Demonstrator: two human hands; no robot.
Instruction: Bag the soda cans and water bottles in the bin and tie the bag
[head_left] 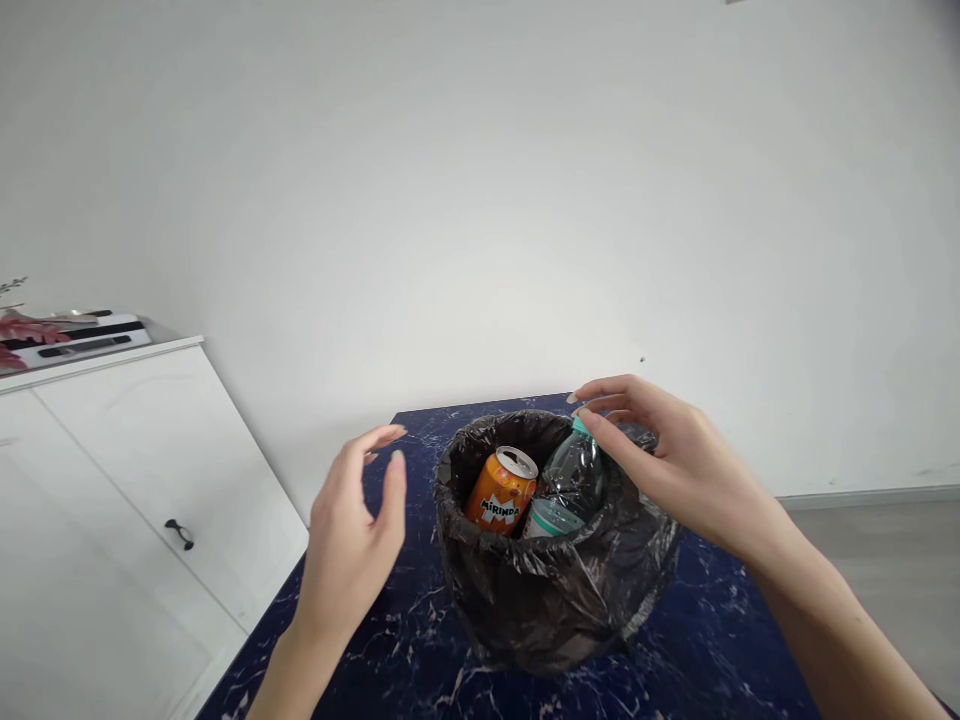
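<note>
A bin (525,610) lined with a black plastic bag stands on the dark blue marbled table. Inside it, an orange Mirinda can (501,490) leans with its opened top upward. Beside the can, on the right, is a clear plastic bottle (574,475) with a turquoise cap and label, tilted in the bin. My left hand (360,510) is open to the left of the bin, thumb and fingers apart, touching nothing. Over the bin's right rim, my right hand (660,435) has bent fingers spread from the thumb. Its thumb tip is at the bottle cap; contact is unclear.
The blue table (420,640) reaches back to a white wall (480,220). To the left stands a white cabinet (135,500) with a black handle, carrying white-and-black objects and a reddish leaf decoration. Grey floor (885,570) shows at the right.
</note>
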